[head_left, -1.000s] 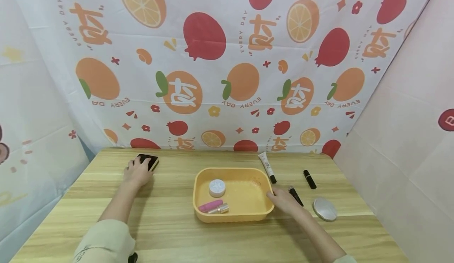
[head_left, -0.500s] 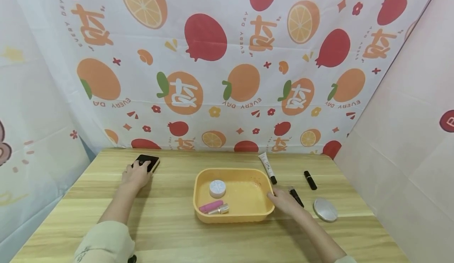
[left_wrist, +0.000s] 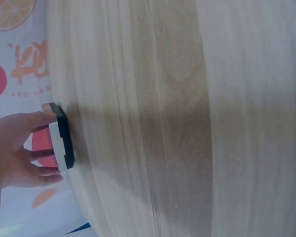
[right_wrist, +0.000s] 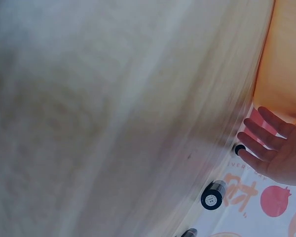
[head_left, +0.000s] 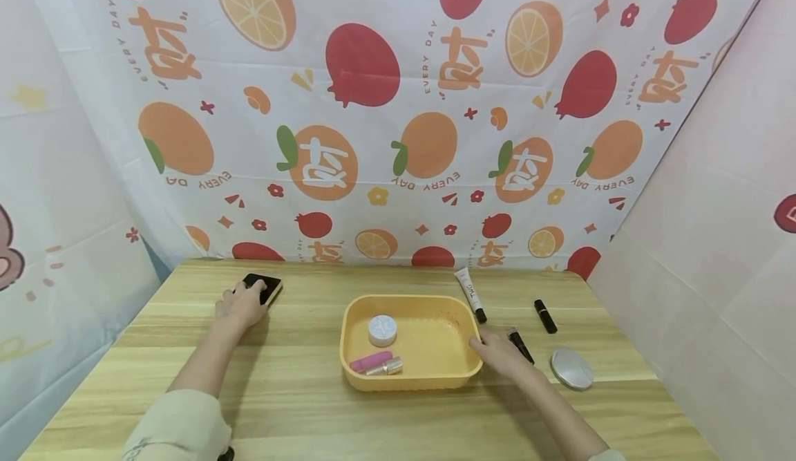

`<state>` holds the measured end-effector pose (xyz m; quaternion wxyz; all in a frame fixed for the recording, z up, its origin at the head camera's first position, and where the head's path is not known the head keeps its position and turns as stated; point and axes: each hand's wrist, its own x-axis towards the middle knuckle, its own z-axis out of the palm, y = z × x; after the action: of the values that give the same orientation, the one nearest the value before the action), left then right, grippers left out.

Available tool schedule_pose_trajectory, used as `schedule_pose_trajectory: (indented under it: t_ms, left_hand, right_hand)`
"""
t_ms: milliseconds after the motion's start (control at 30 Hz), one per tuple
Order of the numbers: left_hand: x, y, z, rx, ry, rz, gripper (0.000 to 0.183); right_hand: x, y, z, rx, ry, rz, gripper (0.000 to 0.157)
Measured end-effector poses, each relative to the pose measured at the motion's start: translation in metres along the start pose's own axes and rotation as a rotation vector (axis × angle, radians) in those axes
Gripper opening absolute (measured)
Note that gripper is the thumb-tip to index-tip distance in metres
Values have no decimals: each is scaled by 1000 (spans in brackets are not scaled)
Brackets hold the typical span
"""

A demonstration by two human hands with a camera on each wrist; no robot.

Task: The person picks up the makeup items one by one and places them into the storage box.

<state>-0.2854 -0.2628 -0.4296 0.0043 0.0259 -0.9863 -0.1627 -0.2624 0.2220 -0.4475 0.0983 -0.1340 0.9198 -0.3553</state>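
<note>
Left fingers pinch case by table edge; right fingers spread, thumb hooks basket.

Ref = wooden table. Past its far edge: white fruit-print backdrop, orange and red prints, "EVERY DAY" lettering. Paler left sheet along its left side, right sheet along its right. On the table's right half, all lying: white tube, black cap, marked "TWG", closest to the far edge; slim black stick; grey-ended black stick; round silvery disc, farthest from that edge.
</note>
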Motion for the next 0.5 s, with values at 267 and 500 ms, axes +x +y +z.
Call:
schedule_pose_trajectory:
  t_ms: [267,500]
  left_hand:
    - [5,-2,7,-38,13,6,53]
    - [8,-8,17,-3,50,7,62]
  right_hand:
    - [1,0,-1,-15,10,8,40]
    - [1,0,-1,3,-7,-2,40]
